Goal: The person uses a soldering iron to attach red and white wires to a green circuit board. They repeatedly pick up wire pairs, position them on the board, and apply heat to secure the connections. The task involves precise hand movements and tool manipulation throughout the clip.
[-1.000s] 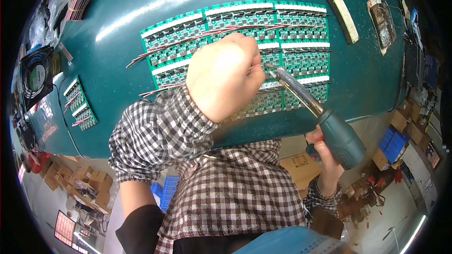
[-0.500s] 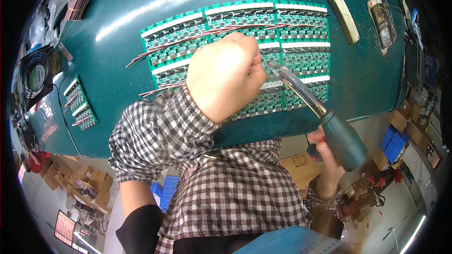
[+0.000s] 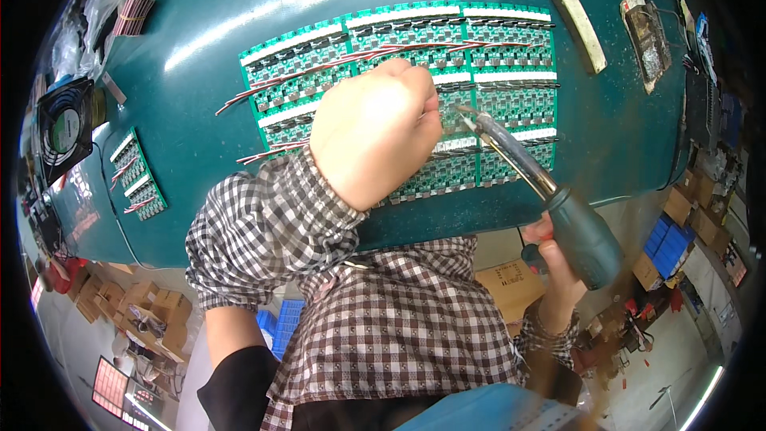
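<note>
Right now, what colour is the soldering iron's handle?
The handle is dark green, seen best in the head view.

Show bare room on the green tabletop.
Left: between the small green circuit panel and the large green circuit panels. Right: nearside of the curved cream bar, right of those panels. Crowded: mid panels, under the left hand and green-handled soldering iron.

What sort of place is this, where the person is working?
Probably an electronics workshop: the right hand holds a soldering iron over green circuit boards, and cardboard boxes stand near the table.
</note>
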Action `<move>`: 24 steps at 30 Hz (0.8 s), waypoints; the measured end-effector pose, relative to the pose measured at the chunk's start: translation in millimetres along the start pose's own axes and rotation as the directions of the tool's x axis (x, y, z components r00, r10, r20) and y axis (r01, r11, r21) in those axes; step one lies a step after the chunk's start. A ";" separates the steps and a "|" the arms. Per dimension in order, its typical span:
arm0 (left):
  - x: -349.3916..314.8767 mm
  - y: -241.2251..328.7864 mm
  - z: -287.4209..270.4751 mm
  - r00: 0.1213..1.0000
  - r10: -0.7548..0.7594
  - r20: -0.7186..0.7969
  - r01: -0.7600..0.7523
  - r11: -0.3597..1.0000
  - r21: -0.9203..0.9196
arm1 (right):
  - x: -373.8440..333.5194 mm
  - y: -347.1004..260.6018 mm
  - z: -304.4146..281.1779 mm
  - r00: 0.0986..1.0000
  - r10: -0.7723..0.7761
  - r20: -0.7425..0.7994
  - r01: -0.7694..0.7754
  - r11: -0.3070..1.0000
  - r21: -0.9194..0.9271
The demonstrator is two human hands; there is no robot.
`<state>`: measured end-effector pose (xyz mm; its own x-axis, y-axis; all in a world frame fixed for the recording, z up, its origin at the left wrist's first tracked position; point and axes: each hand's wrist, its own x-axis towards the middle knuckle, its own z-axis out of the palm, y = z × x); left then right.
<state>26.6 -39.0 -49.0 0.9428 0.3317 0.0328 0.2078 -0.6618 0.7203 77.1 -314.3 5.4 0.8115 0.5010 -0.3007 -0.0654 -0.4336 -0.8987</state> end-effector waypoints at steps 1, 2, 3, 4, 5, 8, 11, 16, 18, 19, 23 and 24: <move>-1.2 -0.4 0.0 1.000 0.013 -0.016 -0.013 1.000 0.015 | -0.1 -0.1 0.0 1.000 0.010 0.000 -0.010 1.000 0.004; -1.5 0.3 -1.1 1.000 0.013 -0.015 -0.013 1.000 0.016 | 0.2 -0.4 0.1 1.000 0.020 0.000 -0.020 1.000 0.007; -1.3 1.6 -1.3 1.000 0.017 -0.011 -0.016 1.000 0.017 | 0.0 -0.5 0.0 1.000 0.031 0.000 -0.031 0.999 0.014; -1.3 2.5 -1.3 1.000 0.020 -0.007 -0.020 1.000 0.018 | 0.0 -1.3 0.2 0.999 0.043 0.000 -0.043 0.999 0.020; -1.8 2.5 -0.3 1.000 0.015 -0.016 -0.015 1.000 0.003 | -0.2 -1.4 0.2 0.998 0.055 0.001 -0.055 0.998 0.026; -4.1 1.6 2.1 0.999 -0.002 -0.040 0.001 1.000 -0.030 | -1.6 1.7 -2.1 0.999 0.047 0.015 -0.047 0.999 0.019; -5.6 1.5 5.1 0.998 -0.010 -0.057 0.008 1.000 -0.026 | -2.3 0.1 0.5 0.998 0.055 -0.003 -0.055 0.997 0.060; -6.1 2.8 6.3 0.998 -0.019 -0.066 0.017 0.999 -0.030 | -2.1 -0.8 1.3 0.999 0.052 0.000 -0.052 0.997 0.053; -5.8 3.4 5.7 0.998 -0.019 -0.065 0.017 0.999 -0.034 | -2.1 -0.9 2.3 0.999 0.042 -0.010 -0.042 0.998 0.048; -5.7 3.4 5.3 0.998 -0.020 -0.064 0.017 0.999 -0.037 | -1.9 -0.8 2.7 0.999 0.039 -0.011 -0.038 0.999 0.039; -5.6 2.8 6.7 0.998 -0.019 -0.067 0.016 0.999 -0.043 | 0.4 -1.8 1.5 0.999 0.033 0.017 -0.032 0.998 -0.052; -5.7 2.8 6.5 0.997 -0.022 -0.068 0.020 0.999 -0.040 | 0.7 -3.3 3.2 0.999 0.051 -0.004 -0.051 0.998 -0.030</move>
<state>23.5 -47.1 -51.7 0.9179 0.3917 0.0640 0.2157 -0.6275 0.7481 76.0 -310.1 7.1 0.8097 0.4749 -0.3448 -0.0896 -0.4806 -0.8724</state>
